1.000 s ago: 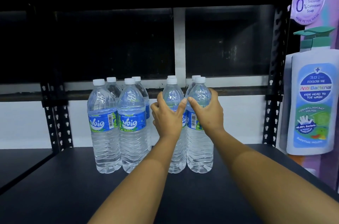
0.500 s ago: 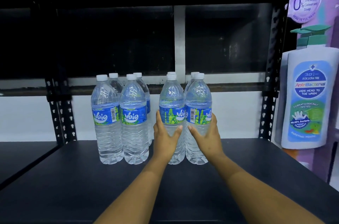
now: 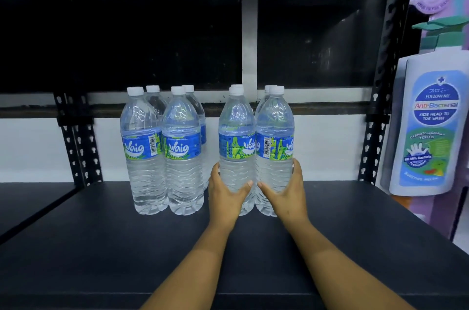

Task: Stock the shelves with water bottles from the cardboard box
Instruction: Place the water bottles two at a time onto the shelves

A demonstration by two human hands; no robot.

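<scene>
Several clear water bottles with blue labels and white caps stand upright on the dark shelf (image 3: 101, 246). My left hand (image 3: 225, 195) wraps the lower body of the front bottle (image 3: 237, 132) in the right-hand group. My right hand (image 3: 286, 195) wraps the lower body of the bottle beside it (image 3: 275, 132). Behind each of these bottles another cap shows. To the left, a gap apart, stand two front bottles (image 3: 142, 147) (image 3: 182, 149) with two more behind them. The cardboard box is out of view.
Black perforated uprights stand at the back left (image 3: 76, 147) and back right (image 3: 375, 132) of the shelf. A large cardboard display shaped like a pump soap bottle (image 3: 431, 127) hangs at the right edge. A dark window with a white frame (image 3: 250, 40) lies behind.
My hands have slid from the labels down to the lower bodies of the two front bottles. The gap between the right and left bottle groups looks wider.
</scene>
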